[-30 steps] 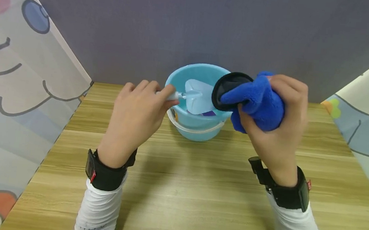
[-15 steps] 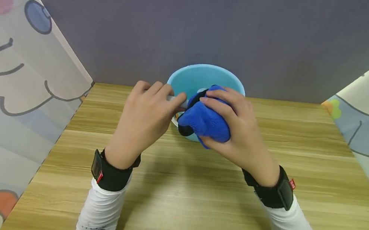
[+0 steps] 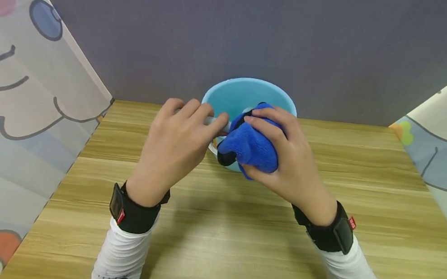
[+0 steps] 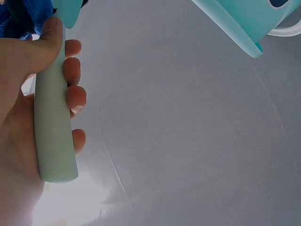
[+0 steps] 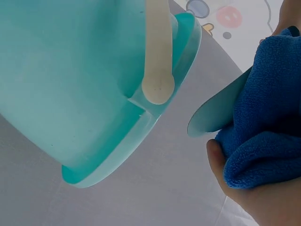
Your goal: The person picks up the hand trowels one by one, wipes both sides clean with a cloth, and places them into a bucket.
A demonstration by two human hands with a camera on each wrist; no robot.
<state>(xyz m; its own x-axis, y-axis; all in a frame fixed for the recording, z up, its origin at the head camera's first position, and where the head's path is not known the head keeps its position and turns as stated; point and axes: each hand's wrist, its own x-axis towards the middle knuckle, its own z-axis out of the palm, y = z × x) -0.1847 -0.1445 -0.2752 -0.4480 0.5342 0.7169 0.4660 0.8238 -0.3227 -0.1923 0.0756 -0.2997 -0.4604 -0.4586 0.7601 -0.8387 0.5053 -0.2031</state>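
Note:
My left hand [image 3: 178,141] grips the pale handle of a toy shovel [image 4: 54,127], its fingers wrapped round it in the left wrist view. A bunched blue plush cloth [image 3: 253,147] with black edging is in my right hand [image 3: 292,160], folded over the shovel's light blue blade. In the right wrist view the blade's rounded tip [image 5: 207,120] sticks out past the cloth. Both hands are close together in front of and over a light blue bucket [image 3: 232,92], hiding its front and contents in the head view.
The bucket stands at the back of the wood-grain table [image 3: 216,248], close to a grey panel [image 3: 255,29]. A pale carrying handle [image 5: 157,56] hangs on the bucket. Panels with cartoon prints [image 3: 20,91] flank the table.
My right hand has brought the cloth leftward and down from beside the bucket, onto the shovel blade. My left hand has shifted slightly right. Over the last half second little has moved.

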